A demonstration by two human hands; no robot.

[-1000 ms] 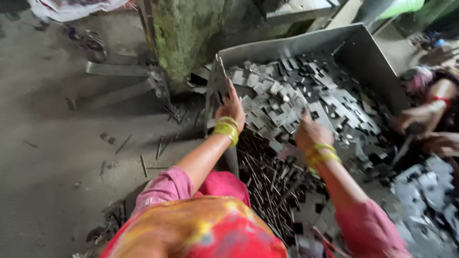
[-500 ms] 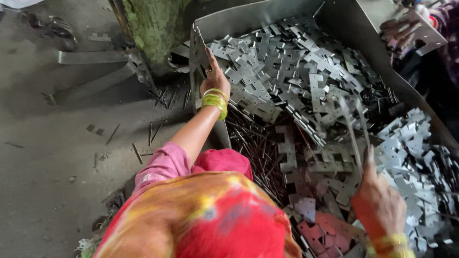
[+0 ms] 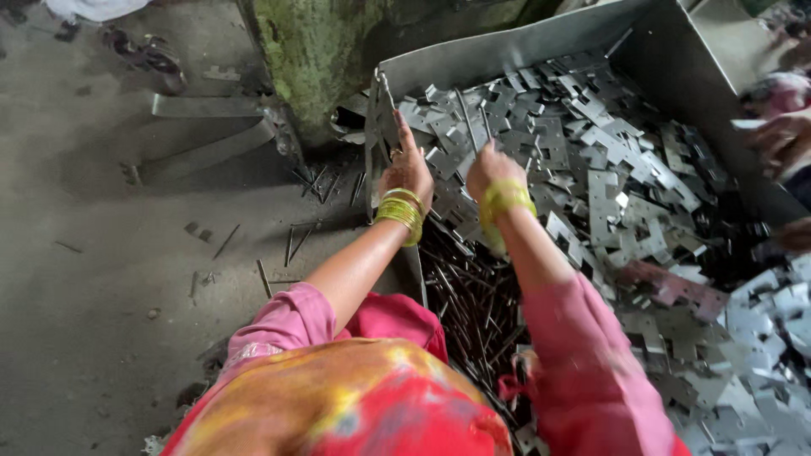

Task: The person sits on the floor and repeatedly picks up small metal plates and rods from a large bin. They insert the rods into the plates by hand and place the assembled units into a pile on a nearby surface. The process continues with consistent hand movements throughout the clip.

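Observation:
My left hand [image 3: 407,171] grips the top edge of the left wall of a big grey metal tray [image 3: 507,46], its forefinger lying along the rim. My right hand [image 3: 492,171] is closed around a few thin metal rods [image 3: 470,118] that stick up over the heap of flat, stamped metal plates [image 3: 608,160] filling the tray. Both wrists wear yellow bangles and pink sleeves. A pile of dark thin rods [image 3: 473,304] lies in the tray just below my hands.
A green, worn machine base [image 3: 317,59] stands behind the tray's left corner. Loose rods and scraps [image 3: 291,245] lie on the grey concrete floor at left. Another person's hand [image 3: 786,139] holding a plate is at the right edge.
My right hand has swung from the lower right of the tray up to beside my left hand, carrying the rods. My left hand has stayed on the tray's edge.

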